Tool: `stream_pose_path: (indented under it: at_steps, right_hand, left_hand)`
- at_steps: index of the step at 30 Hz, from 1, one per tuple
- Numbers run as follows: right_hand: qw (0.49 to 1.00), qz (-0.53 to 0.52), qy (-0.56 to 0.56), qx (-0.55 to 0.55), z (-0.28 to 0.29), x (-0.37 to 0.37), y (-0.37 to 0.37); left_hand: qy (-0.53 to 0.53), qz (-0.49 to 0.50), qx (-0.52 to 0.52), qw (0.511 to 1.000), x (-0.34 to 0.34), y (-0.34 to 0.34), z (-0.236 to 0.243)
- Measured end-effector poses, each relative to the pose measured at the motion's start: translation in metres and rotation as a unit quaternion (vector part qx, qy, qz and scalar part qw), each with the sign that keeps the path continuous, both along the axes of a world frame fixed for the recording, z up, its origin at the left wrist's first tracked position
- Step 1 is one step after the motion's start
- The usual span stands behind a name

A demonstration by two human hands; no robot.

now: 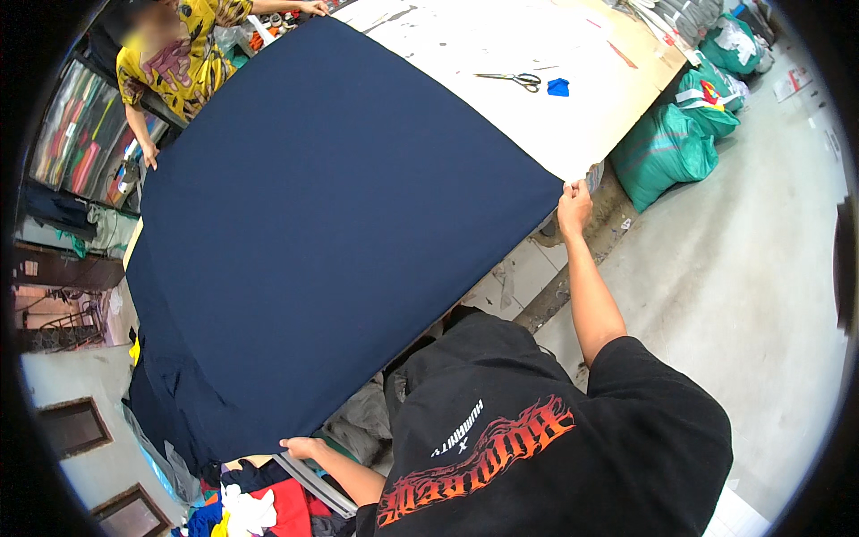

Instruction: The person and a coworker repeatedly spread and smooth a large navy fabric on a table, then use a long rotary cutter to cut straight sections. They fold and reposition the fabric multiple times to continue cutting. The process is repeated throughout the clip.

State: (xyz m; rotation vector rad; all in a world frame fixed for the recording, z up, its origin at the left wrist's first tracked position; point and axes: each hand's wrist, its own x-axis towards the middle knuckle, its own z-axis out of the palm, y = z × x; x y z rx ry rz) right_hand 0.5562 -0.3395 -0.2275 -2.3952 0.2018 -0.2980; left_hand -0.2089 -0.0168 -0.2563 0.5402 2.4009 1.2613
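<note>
A large dark navy fabric covers the near part of the table. My right hand pinches its corner at the table's right edge. Low in the view, my left hand grips the fabric's near edge, where loose folds hang at the left. At the upper left, a co-worker in a yellow patterned top holds the far edge with both hands. On the pale surface beyond lie black-handled scissors and a small blue scrap.
Green sacks line the table's right side beside a grey floor. A rack of fabrics stands at the left. Piled colourful cloth lies at the lower left, below the navy fabric.
</note>
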Motion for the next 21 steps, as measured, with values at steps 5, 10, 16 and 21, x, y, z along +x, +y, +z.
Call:
stream_pose_path:
  at_steps: [5, 10, 16, 21]
  right_hand:
    - [0.999, 0.006, 0.042, -0.034, -0.01, 0.005, -0.002]
    - [0.998, 0.016, 0.043, -0.045, -0.009, -0.004, 0.0]
    - [0.995, 0.03, 0.059, -0.068, 0.0, 0.001, 0.006]
    - [0.994, 0.057, 0.057, -0.078, -0.005, 0.003, 0.002]
  left_hand:
    - [-0.021, -0.043, -0.007, 0.999, -0.007, -0.004, -0.006]
    - [-0.021, -0.041, -0.031, 0.998, -0.007, 0.0, -0.001]
    - [0.029, -0.063, -0.043, 0.997, -0.006, 0.005, 0.001]
    - [0.096, -0.065, -0.034, 0.993, -0.006, 0.009, -0.003]
